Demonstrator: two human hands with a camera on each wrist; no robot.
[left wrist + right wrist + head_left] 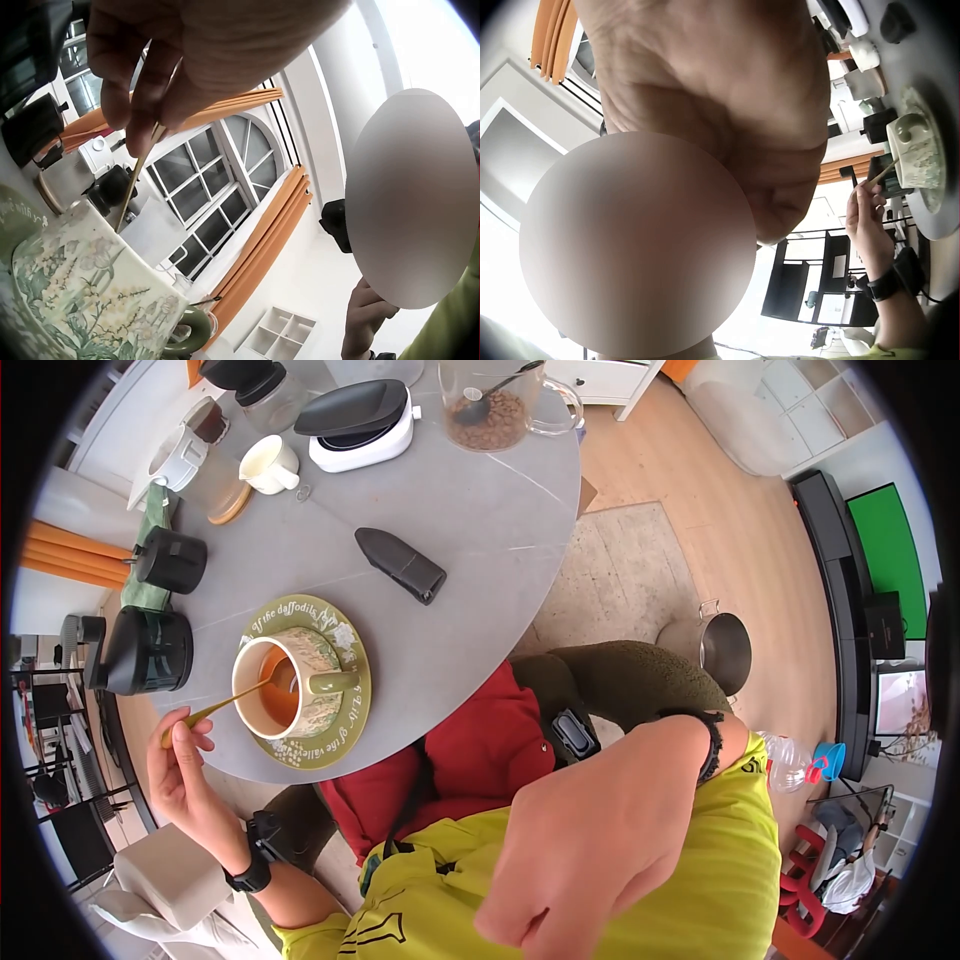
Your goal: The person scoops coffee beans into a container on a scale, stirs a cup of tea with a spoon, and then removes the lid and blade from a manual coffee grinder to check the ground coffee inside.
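Observation:
My left hand (195,785) pinches a slim gold teaspoon (214,708) by its handle, thumb against fingers. The spoon slants over the rim into a floral cup (318,708) of reddish-brown tea (272,710); its bowl is partly under the liquid. A green lettered saucer (348,645) bears the cup, whose green handle (335,682) points toward my body. In the left wrist view, the fingers (142,112) sit above the cup's rim. My right hand (600,830) is raised before my chest, close below the face, fingers curled, with nothing visible in it; its fingertips are partly hidden.
On the grey table (450,630) lies a black tapered object (400,565). Farther back stand a glass mug of coffee beans (490,422), a black-topped white device (360,435) and a cream jug (269,465). Black vessels (150,650) line the left edge.

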